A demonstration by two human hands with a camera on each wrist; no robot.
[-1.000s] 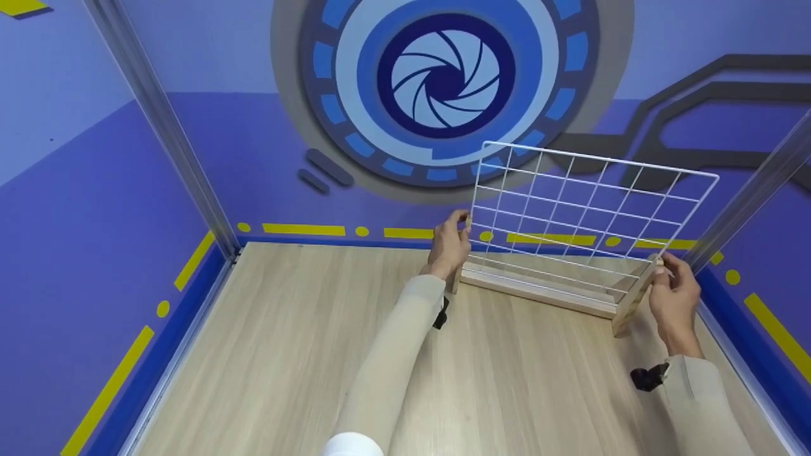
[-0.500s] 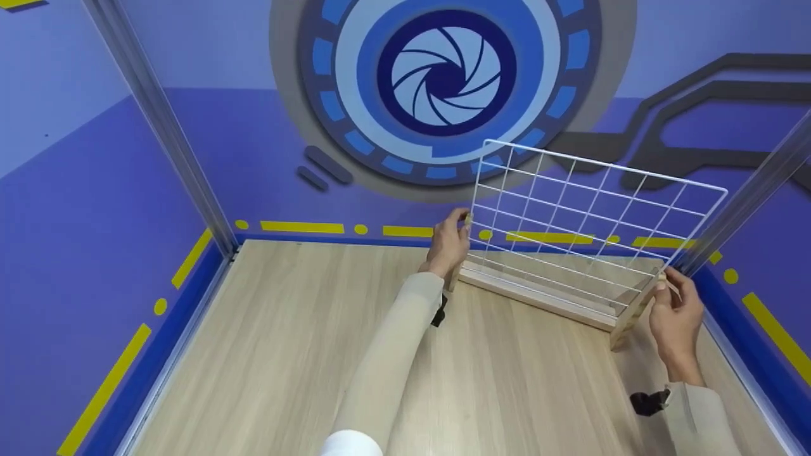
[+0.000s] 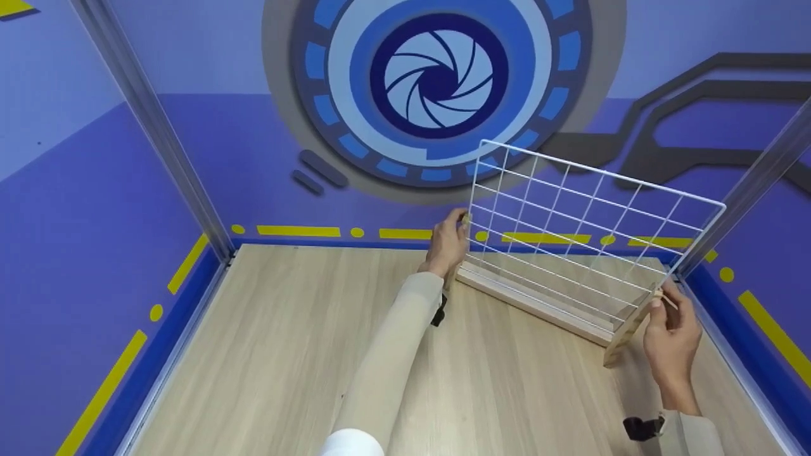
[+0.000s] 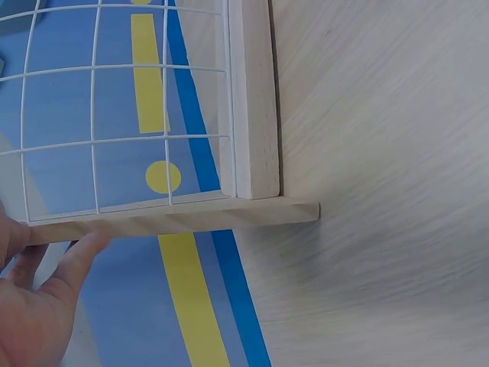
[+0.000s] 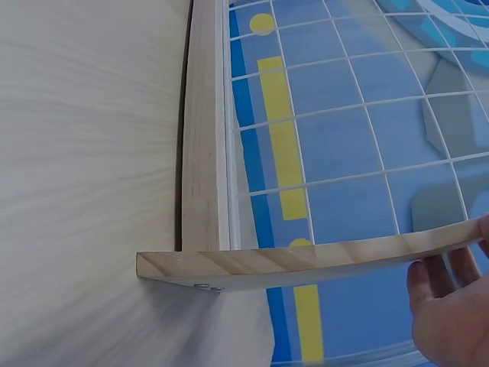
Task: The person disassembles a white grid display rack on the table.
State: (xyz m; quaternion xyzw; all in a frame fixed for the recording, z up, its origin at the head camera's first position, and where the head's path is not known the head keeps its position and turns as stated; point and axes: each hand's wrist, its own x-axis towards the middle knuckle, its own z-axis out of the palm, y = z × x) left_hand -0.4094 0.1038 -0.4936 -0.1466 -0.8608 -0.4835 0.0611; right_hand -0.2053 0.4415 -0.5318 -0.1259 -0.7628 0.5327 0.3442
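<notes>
A white wire grid panel [image 3: 603, 172] stands upright in a wooden stand, which has a low crossbar [image 3: 533, 309] and a side piece at each end. My left hand [image 3: 447, 244] pinches the upper end of the left side piece [image 4: 176, 220], thumb and fingers on its edges. At the other end, my right hand [image 3: 674, 335] holds the top of the right side piece [image 3: 628, 332] the same way. Small metal screw heads show on the outer face of that piece in the right wrist view. The stand sits at an angle, its right end closer to me.
The stand is on a light wood-grain tabletop [image 3: 304, 342]. Behind it rises a blue-purple printed wall [image 3: 209, 158] with yellow dashes. Metal posts, including the left post [image 3: 149, 120], mark the corners. The right side wall is near my right hand.
My right hand has drawn the right end of the stand toward me, turning the grid with it. The left hand and the left end have stayed almost in place.
</notes>
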